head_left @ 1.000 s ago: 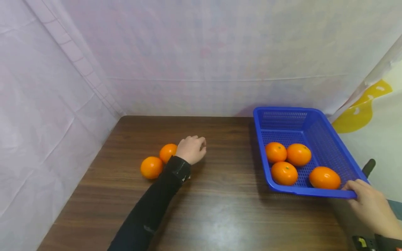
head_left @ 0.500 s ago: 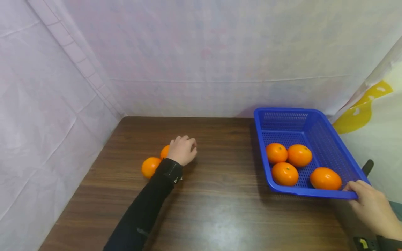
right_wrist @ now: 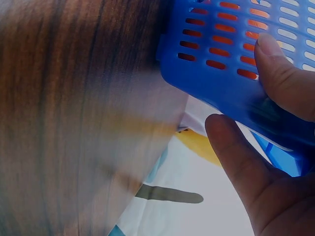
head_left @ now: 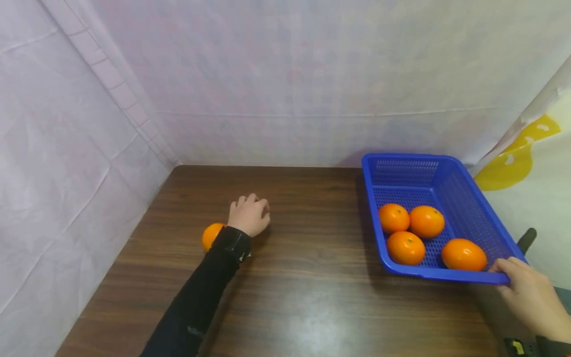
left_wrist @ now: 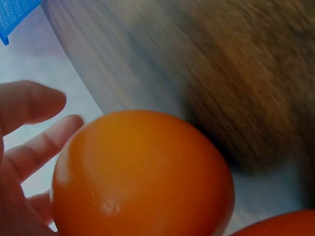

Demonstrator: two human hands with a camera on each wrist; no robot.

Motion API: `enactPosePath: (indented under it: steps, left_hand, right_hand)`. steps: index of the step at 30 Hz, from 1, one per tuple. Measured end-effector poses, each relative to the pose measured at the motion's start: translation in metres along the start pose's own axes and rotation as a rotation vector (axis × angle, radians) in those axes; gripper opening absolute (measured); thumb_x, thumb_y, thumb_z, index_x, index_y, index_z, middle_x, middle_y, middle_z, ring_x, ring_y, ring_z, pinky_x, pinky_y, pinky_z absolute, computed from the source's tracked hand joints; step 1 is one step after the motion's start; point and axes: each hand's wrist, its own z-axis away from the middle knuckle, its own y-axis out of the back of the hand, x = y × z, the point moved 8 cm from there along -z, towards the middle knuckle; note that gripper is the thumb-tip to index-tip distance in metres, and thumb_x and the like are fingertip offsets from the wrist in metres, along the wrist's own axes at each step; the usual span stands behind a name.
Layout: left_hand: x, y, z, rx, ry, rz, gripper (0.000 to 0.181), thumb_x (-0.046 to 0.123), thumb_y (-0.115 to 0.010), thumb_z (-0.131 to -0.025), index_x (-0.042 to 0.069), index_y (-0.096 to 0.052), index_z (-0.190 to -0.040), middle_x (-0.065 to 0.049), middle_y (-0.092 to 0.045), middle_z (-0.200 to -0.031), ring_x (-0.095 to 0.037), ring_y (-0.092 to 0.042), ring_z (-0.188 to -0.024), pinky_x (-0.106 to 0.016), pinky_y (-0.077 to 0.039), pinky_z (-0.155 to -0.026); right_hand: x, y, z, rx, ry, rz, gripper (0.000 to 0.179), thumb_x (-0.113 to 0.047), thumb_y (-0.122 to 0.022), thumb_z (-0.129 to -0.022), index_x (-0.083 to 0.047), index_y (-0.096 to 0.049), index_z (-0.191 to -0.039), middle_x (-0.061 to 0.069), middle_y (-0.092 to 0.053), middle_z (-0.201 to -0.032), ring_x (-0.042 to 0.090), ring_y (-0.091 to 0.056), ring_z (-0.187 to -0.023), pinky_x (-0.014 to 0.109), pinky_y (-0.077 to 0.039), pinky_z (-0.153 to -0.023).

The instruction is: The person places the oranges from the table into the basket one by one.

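Over the wooden table, my left hand is beside two oranges. One orange shows partly behind the wrist in the head view; the hand and sleeve hide the other. In the left wrist view, a large orange lies close by the loosely spread fingers, and a second orange shows at the bottom edge. My right hand grips the near right corner of the blue plastic basket, thumb on its perforated wall. Several oranges lie inside it.
A white cloth sheet hangs behind the table, and another covers the left side. The basket stands at the table's right side. Past it are a yellow printed shape on pale cloth and a dark rounded strip.
My left hand has moved left toward the two table oranges and now covers the farther one in the head view. The right hand keeps its grip on the basket.
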Motion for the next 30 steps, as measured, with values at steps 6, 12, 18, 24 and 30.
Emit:
enactPosePath:
  steps: [6,12,18,24,30]
  left_hand:
    - [-0.007,-0.003,0.004,-0.038,0.032,-0.020,0.024,0.031,-0.068,-0.094,0.017,-0.069,-0.114,-0.014,-0.057,-0.131,-0.040,-0.049,-0.124,-0.060,-0.038,-0.103]
    - [-0.011,-0.001,0.007,-0.028,0.042,-0.043,0.026,0.032,-0.069,-0.094,0.017,-0.069,-0.115,-0.014,-0.057,-0.130,-0.041,-0.050,-0.123,-0.061,-0.039,-0.102]
    - [-0.015,0.000,0.009,-0.022,0.047,-0.047,0.030,0.033,-0.071,-0.092,0.016,-0.069,-0.116,-0.015,-0.057,-0.126,-0.042,-0.051,-0.119,-0.060,-0.043,-0.097]
    - [-0.018,-0.005,0.008,-0.027,0.039,-0.073,0.036,0.034,-0.075,-0.088,0.017,-0.068,-0.119,-0.016,-0.056,-0.130,-0.042,-0.052,-0.117,-0.058,-0.048,-0.093]
    - [-0.021,-0.007,0.008,-0.045,0.061,-0.070,0.042,0.032,-0.080,-0.084,0.018,-0.067,-0.122,-0.016,-0.054,-0.133,-0.042,-0.050,-0.118,-0.061,-0.048,-0.092]
  right_hand:
    - [0.002,-0.003,-0.001,-0.033,-0.028,0.001,0.031,0.013,-0.074,-0.062,-0.012,-0.057,-0.068,0.000,-0.052,-0.070,0.002,-0.037,-0.060,0.025,-0.031,-0.051]
    - [0.003,-0.002,-0.002,-0.021,-0.025,-0.006,0.031,0.013,-0.074,-0.062,-0.013,-0.058,-0.068,0.000,-0.053,-0.070,0.000,-0.036,-0.060,0.025,-0.031,-0.050]
    - [0.003,-0.001,-0.001,-0.019,-0.018,-0.008,0.031,0.013,-0.075,-0.061,-0.012,-0.058,-0.068,0.000,-0.053,-0.070,0.001,-0.037,-0.060,0.025,-0.032,-0.050]
    - [0.003,-0.002,-0.001,-0.020,-0.024,-0.006,0.031,0.012,-0.074,-0.061,-0.013,-0.058,-0.067,0.001,-0.053,-0.069,0.002,-0.040,-0.059,0.025,-0.033,-0.050]
    - [0.001,-0.001,0.000,-0.002,-0.015,-0.007,0.031,0.012,-0.074,-0.061,-0.014,-0.058,-0.068,0.000,-0.053,-0.069,0.000,-0.037,-0.059,0.025,-0.032,-0.050]
